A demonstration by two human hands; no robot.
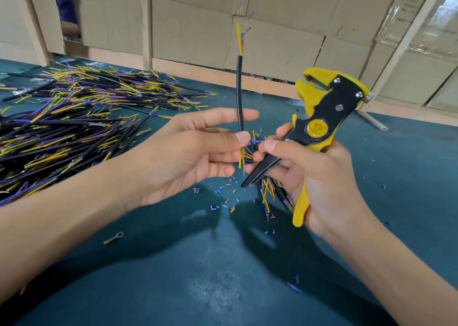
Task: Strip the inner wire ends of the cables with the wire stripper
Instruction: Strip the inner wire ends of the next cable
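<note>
Pinching one cable point(239, 95), left hand point(195, 149); right hand point(319, 177) grips stripper point(322, 117).

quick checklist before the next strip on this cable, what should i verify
1. Cable held firmly: ok, left hand pinches it upright.
2. Wire stripper in hand: ok, right hand grips the handles.
3. Stripper mouth free: ok, the jaws stand open and empty.
4. Inner wires in the jaws: not ok, both cable ends are away from them.
5. Lower wire ends already stripped: cannot tell.
6. Worktop tidy: not ok, insulation scraps lie about.
</note>
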